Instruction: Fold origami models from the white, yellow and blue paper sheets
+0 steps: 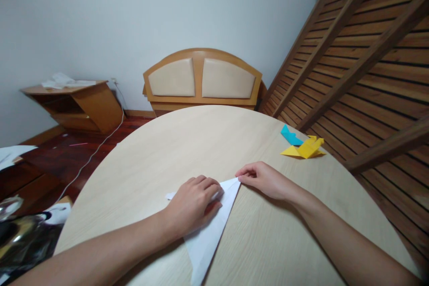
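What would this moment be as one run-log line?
left hand: resting on folded white paper | right hand: pinching its far corner | round table: yellow origami, blue origami at right

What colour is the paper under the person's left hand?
White paper, plain, showing best in the head view.

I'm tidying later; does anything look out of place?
The slatted wooden panel right of the round table rises steeply, resembling a bed base propped on edge. Nothing looks spilled around the white paper under the left hand.
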Demonstrator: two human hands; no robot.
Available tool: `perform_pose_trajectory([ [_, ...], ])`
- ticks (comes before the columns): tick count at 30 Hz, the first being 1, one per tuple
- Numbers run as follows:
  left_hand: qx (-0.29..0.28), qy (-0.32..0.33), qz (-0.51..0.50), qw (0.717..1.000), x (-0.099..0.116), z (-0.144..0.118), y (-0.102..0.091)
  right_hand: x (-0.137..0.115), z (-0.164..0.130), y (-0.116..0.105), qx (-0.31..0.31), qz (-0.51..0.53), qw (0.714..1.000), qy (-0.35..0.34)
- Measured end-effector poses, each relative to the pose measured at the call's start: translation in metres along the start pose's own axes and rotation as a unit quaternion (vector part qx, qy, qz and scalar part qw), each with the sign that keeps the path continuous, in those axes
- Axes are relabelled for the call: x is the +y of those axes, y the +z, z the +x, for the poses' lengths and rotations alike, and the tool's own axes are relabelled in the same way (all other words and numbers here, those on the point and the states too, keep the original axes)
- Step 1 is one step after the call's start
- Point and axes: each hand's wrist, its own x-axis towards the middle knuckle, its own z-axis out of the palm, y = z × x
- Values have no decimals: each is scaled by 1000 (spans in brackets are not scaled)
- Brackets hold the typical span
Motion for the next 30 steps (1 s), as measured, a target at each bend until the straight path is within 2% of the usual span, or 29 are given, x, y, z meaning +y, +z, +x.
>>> perform_pose_trajectory([
  [8, 10, 11, 0, 1000, -9, -1, 2, -1, -2, -7, -21, -31, 999, -22],
  [12, 13, -5, 4, 1000, -11, -1, 4, -2, -4, -6, 14, -104, 993, -62],
  [15, 20, -8, -12, 1000, -11, -1, 4, -6, -5, -6, 22, -172, 977, -122],
  [19, 22, -6, -30, 999, -13, -2, 2, -10, -4, -6, 2, -248, 952, -178],
  [24, 19, -8, -15, 1000, -17, -3, 1, -10, -3, -3, -7, -305, 933, -194],
  [30, 33, -5, 66, 997, -20, 2, 2, -12, -1, 3, 4, -378, 901, -211],
])
